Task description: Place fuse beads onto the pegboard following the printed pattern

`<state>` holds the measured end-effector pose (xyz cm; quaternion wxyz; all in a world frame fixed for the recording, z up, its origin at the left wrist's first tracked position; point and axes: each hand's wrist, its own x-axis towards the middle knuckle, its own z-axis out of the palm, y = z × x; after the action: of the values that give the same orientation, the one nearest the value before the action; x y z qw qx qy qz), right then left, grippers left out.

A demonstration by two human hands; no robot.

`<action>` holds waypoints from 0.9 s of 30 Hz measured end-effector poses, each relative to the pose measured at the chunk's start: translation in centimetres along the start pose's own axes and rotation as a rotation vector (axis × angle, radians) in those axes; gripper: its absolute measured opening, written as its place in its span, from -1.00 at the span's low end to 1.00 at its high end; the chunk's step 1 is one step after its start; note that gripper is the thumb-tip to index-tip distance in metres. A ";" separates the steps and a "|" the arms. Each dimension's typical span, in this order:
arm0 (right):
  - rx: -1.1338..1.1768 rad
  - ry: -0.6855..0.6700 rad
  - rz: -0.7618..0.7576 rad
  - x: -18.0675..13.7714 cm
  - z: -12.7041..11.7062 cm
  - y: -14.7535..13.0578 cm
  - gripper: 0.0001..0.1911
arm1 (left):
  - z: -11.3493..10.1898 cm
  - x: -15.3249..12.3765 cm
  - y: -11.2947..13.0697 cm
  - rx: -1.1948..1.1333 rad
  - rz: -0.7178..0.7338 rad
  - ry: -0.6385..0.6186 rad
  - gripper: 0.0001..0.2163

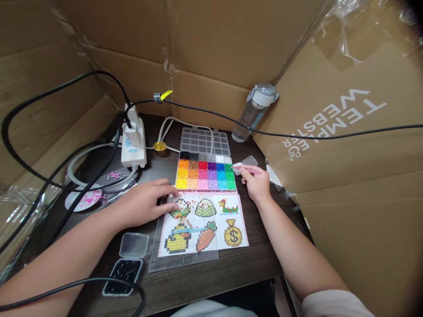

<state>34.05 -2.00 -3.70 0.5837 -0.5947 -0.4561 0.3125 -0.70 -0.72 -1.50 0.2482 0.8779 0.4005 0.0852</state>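
Observation:
My left hand (145,202) lies flat with fingers spread on the left edge of a pattern sheet (205,229) that shows pixel pictures of a duck, a carrot and a money bag, laid over a clear pegboard (165,259). My right hand (256,182) pinches pink tweezers (243,168) whose tip points at the green corner of an open bead box (205,171) with many coloured compartments. The box's clear lid (205,141) stands open behind it.
A small open box of black beads (124,268) sits near the front left. A white power strip (133,140) with black cables, a gold cap (160,146), a water bottle (254,112) and cardboard walls (346,132) surround the dark table (251,259).

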 end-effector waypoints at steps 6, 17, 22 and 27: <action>-0.023 0.010 0.002 0.2 -0.1 0.4 -0.74 | 0.0 0.1 0.0 -0.005 0.006 0.006 -0.70; 0.005 0.036 -0.012 0.2 0.1 0.0 -0.76 | 0.2 0.0 -0.1 0.011 0.004 0.021 -0.71; 0.098 0.006 -0.054 -1.5 0.3 -1.2 -0.85 | -0.1 0.0 0.4 0.034 -0.012 -0.013 -0.69; 0.031 -0.311 -0.027 -6.3 2.0 -3.9 -0.86 | -0.4 0.0 1.1 0.020 -0.023 -0.056 -0.68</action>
<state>29.05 -7.30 -1.17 0.5193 -0.5240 -0.5440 0.3998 -0.08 -1.23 -0.60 0.2515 0.8778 0.4041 0.0539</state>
